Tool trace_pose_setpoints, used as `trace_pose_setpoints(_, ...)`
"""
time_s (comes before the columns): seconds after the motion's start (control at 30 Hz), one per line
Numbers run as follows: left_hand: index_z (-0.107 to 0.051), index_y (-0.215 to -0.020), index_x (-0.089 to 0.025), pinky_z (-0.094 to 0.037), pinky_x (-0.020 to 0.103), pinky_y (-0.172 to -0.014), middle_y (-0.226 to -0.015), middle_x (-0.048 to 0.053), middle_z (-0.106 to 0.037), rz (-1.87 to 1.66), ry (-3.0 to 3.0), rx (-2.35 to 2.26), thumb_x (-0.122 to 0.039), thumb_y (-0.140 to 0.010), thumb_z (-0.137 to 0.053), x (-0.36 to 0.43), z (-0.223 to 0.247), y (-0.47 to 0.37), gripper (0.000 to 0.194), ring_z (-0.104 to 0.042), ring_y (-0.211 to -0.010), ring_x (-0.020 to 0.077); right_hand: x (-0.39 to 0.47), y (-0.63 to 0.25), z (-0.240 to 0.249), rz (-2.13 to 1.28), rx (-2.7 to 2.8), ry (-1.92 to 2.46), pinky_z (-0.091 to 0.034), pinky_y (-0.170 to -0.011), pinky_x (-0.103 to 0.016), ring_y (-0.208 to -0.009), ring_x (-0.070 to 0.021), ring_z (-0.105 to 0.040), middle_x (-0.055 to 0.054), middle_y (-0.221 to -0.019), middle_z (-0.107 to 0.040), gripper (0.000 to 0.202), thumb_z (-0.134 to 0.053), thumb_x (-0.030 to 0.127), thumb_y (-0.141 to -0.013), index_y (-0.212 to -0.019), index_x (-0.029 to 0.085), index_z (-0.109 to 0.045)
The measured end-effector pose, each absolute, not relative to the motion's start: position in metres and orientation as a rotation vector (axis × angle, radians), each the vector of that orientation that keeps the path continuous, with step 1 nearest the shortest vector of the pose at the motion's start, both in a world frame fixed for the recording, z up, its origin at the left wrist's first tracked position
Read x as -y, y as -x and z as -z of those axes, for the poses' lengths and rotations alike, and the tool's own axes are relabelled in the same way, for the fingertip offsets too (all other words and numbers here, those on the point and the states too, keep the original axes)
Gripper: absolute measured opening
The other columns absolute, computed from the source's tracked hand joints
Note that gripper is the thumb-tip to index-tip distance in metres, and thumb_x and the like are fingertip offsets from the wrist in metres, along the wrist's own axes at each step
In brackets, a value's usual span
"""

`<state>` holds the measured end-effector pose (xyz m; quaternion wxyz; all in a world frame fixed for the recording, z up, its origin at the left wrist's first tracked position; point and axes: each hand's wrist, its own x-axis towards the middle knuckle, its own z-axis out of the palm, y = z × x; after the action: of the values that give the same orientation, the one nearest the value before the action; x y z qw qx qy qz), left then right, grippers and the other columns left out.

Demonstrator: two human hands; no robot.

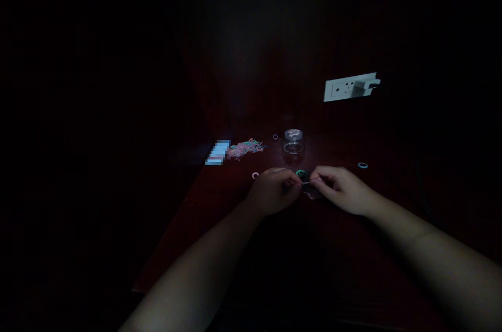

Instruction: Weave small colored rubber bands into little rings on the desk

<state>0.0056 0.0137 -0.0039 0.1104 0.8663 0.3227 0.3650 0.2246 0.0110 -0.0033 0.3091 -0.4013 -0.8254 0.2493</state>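
My left hand (274, 192) and my right hand (342, 192) meet just above the table, fingertips pinched close together. Between them stretches a thin pale hair elastic (305, 183), with an end in each pinch. Right behind the fingers lies a green hair elastic (300, 171). Below the fingertips is a small pinkish clump (312, 195), too dim to make out fully. A pink ring-shaped elastic (253, 175) lies beside my left hand. Farther back stands a clear jar (293, 149) with a lid on top.
A loose heap of colourful hair elastics (247, 149) lies at the back left, next to a bright blurred rectangle (218, 152). A blue ring (363, 167) sits to the right. A wall socket (341, 90) holds a plug. The surroundings are very dark.
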Motion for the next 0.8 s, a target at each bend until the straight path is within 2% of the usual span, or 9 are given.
trace_pose_setpoints(0.2, -0.066, -0.086, -0.019, -0.050, 0.026, -0.067, -0.077, 0.001, -0.066, -1.103, -2.518, -0.935, -0.025, -0.086, -0.060, -0.0136, 0.0038, -0.0060, 0.008, -0.061, -0.069, 0.0118, -0.0116, -0.2245, 0.0026, -0.622, 2.191, 1.043, -0.041, -0.054, -0.026, -0.058, -0.0135, -0.051, 0.000, -0.064, -0.059, 0.027, -0.049, 0.036, -0.094, -0.074, 0.019, -0.056)
trace_pose_setpoints(0.43, -0.063, -0.081, -0.018, -0.048, 0.025, -0.066, -0.073, -0.001, -0.065, -1.099, -2.519, -0.952, -0.023, -0.085, -0.060, -0.0156, 0.0060, -0.0061, 0.008, -0.060, -0.067, 0.0110, -0.0119, -0.2256, 0.0036, -0.668, 2.184, 1.030, -0.043, -0.057, -0.027, -0.062, -0.0153, -0.057, -0.003, -0.069, -0.065, 0.025, -0.051, 0.036, -0.093, -0.078, 0.019, -0.061)
trace_pose_setpoints(0.8, -0.063, -0.077, -0.018, -0.047, 0.025, -0.065, -0.072, -0.001, -0.064, -1.082, -2.534, -0.992, -0.023, -0.083, -0.060, -0.0130, 0.0035, -0.0068, 0.008, -0.059, -0.066, 0.0110, -0.0115, -0.2258, 0.0021, -0.687, 2.203, 1.026, -0.041, -0.054, -0.026, -0.058, -0.0145, -0.054, -0.002, -0.068, -0.064, 0.024, -0.052, 0.036, -0.091, -0.077, 0.019, -0.061)
